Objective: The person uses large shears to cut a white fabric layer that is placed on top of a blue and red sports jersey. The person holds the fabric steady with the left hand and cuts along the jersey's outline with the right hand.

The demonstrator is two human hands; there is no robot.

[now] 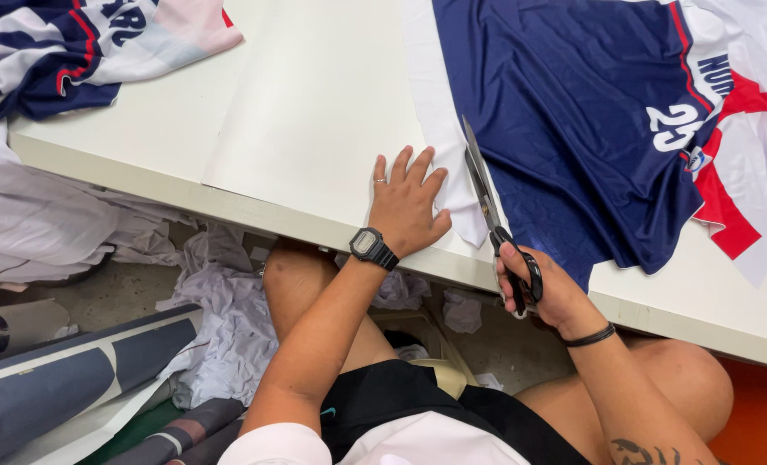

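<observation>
Left hand (407,207), open and flat, pins the white paper sheet (315,103) to the cream tabletop (168,129) while the right hand (543,288), closed through black-handled steel scissors (487,202), shears along the navy printed fabric panel (573,120).

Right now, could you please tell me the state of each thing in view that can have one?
scissors: blades nearly closed, at the white edge of the fabric, held in the right hand.
navy printed fabric: spread flat on the table, lower edge hanging over.
left hand: flat, fingers spread, pressing the white edge down.
paper scraps: crumpled on the floor.
second printed fabric: bunched at the table corner.
</observation>
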